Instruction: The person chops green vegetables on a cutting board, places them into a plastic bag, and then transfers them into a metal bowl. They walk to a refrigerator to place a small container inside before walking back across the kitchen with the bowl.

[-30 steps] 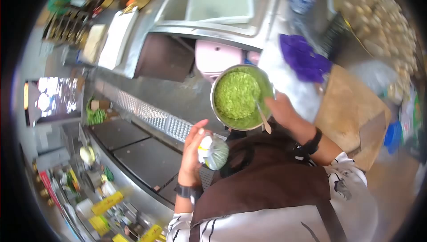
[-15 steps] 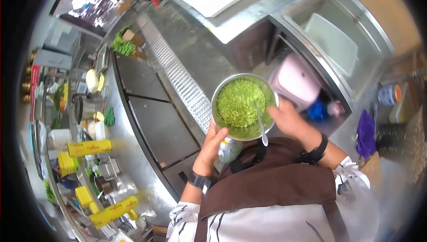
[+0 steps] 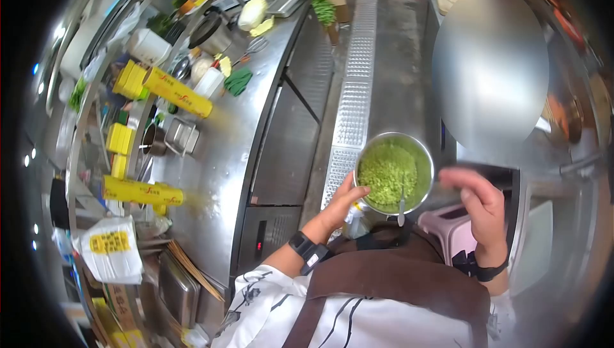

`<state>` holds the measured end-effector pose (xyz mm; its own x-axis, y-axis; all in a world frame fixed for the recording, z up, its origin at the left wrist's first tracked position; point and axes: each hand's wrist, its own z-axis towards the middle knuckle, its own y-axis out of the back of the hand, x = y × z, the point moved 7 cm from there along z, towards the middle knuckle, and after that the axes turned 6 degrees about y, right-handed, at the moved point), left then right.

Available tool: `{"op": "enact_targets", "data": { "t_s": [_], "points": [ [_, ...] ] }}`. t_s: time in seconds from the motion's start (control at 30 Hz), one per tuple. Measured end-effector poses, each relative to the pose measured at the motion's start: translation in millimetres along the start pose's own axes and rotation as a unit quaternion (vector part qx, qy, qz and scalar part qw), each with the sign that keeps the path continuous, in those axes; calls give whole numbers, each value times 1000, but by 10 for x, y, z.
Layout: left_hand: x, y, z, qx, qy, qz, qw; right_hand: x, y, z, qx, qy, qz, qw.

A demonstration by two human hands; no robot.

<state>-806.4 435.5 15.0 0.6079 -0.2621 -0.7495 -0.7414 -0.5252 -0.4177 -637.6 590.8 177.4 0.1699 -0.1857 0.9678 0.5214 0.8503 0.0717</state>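
A round metal bowl (image 3: pixel 423 156) is held in front of my apron. Finely chopped green vegetable (image 3: pixel 387 178) covers its bottom and part of its inner wall. Resting in it is a spoon (image 3: pixel 401 214), its handle end over the near rim. My left hand (image 3: pixel 342 202) grips the bowl from the left, thumb over the rim and the other fingers mostly hidden beneath. To the right of the bowl, apart from it, my right hand (image 3: pixel 481 206) is raised with nothing in it. Its fingers are stretched out and slightly blurred.
On the left runs a steel counter (image 3: pixel 217 175) with yellow boxes (image 3: pixel 179 95), a green cloth (image 3: pixel 239 82) and containers. A metal floor grate (image 3: pixel 354 92) runs ahead. Leafy greens (image 3: pixel 322 4) stand by the counter's far end. A pink plastic stool (image 3: pixel 441 226) is at lower right.
My right hand has let go of the bowl's right side and moved away to the right. The view has turned left, and the bowl now appears lower and further right.
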Motion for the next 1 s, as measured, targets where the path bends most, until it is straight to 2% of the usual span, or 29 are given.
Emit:
{"op": "enact_targets", "data": {
  "t_s": [0.03, 0.1, 0.13, 0.17, 0.2, 0.27, 0.37, 0.4, 0.5, 0.53, 0.57, 0.6, 0.67, 0.7, 0.77, 0.87, 0.97, 1.0],
  "points": [
    [-110, -60, -36, -16, -36, 9, 999, 188, -36, 73, 117, 17, 61, 991],
    [-224, 10, -22, -48, -71, -10, 996, 681, -250, 347, 334, 92, 158, 925],
    [-238, 58, -33, -60, -81, -20, 995, 893, -392, 466, 385, 166, 195, 887],
    [-271, 159, -15, -63, -55, -65, 994, 1098, -594, 627, 430, 229, 233, 842],
    [-256, 194, -39, -81, -61, -87, 991, 1231, -701, 633, 456, 244, 286, 807],
    [-319, 205, -66, -136, -86, -109, 981, 1574, -731, 793, 375, 252, 438, 777],
    [-364, 451, -49, -215, -109, -145, 960, 1635, -650, 1098, 320, 343, 495, 732],
    [-387, 527, -32, -235, -109, -152, 954, 1606, -589, 1229, 320, 358, 482, 732],
    [-438, 757, -51, -302, -71, -172, 935, 1351, -528, 1540, 408, 375, 445, 704],
    [-450, 819, -19, -313, -43, -170, 933, 1277, -421, 1774, 441, 353, 444, 696],
    [-333, 949, 9, -309, -30, -210, 927, 1158, -311, 1949, 447, 315, 461, 698],
    [-380, 1135, 52, -357, -18, -101, 929, 1038, -196, 2121, 452, 277, 479, 700],
    [-785, 987, 381, -283, -64, -179, 940, 514, -87, 2496, 379, 167, 442, 796],
    [-957, 956, 445, -298, -91, -152, 938, 183, -12, 2653, 313, 108, 358, 873],
    [-1038, 1234, 707, -277, -69, -180, 941, -430, 12, 2776, 267, 2, 148, 952],
    [-1550, 1581, 1155, -243, -96, -109, 959, -798, 139, 2923, 201, -85, 49, 975],
    [-1537, 2095, 1526, -233, 97, -119, 960, -839, 493, 3025, 4, 20, 1, 1000],
    [-1640, 2136, 1672, -219, 100, -94, 966, -848, 598, 3048, -56, 33, -8, 998]
  ]
}}
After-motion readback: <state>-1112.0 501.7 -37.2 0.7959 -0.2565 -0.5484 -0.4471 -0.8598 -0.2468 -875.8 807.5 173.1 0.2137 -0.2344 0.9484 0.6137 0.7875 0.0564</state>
